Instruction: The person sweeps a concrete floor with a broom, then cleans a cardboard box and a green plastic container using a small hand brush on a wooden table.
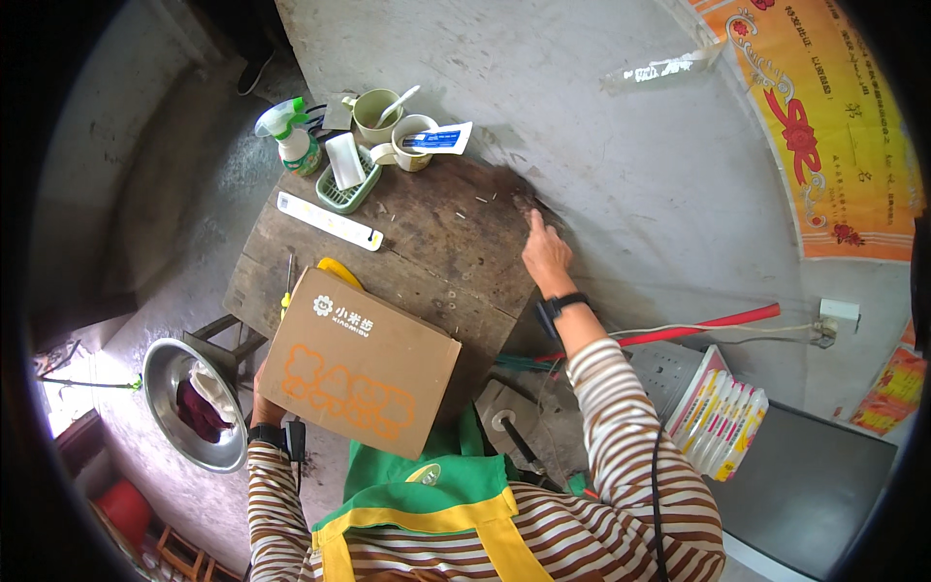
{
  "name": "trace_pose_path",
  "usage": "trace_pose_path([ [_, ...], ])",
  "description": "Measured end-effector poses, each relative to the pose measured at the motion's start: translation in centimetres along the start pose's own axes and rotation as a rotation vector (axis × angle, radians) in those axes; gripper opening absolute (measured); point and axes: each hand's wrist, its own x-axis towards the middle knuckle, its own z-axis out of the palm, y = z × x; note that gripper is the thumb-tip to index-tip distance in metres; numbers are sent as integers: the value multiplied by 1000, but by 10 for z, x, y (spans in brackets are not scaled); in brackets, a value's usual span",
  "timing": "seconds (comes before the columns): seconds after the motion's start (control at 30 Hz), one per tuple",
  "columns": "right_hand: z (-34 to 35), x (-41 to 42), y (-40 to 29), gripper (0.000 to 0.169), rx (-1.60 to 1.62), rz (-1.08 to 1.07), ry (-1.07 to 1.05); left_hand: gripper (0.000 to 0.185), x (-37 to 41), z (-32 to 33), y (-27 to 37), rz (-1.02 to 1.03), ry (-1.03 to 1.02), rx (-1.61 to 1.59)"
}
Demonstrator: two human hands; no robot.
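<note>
A cardboard box point(360, 360) with printed orange figures is held against my front, over the near edge of the wooden table point(436, 269). My left hand point(268, 401) grips its left side, fingers mostly hidden behind it. My right hand point(547, 251) is at the table's right edge near the wall, index finger extended, holding nothing visible. Small white bits lie close to it. Behind the box, a yellow object point(340, 272) and a screwdriver point(289, 284) partly show. A long white packaged item point(329, 221) lies across the table.
At the table's far side are a spray bottle point(297, 149), a green basket point(349, 190), and two mugs point(373, 120), one holding a tube point(438, 138). A metal basin point(161, 415) with cloths stands at left. Stacked packs point(720, 422) and a red tube point(727, 319) are at right. A person's shoe point(254, 73) shows beyond.
</note>
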Motion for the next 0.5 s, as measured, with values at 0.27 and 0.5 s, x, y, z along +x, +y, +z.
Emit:
trace_pose_path([
  [0.27,1,-120,-54,46,318,-333,-226,28,-2,-15,-23,120,43,249],
  [0.5,-21,-27,56,34,-29,133,-53,40,1,-27,-26,-282,-15,-572],
])
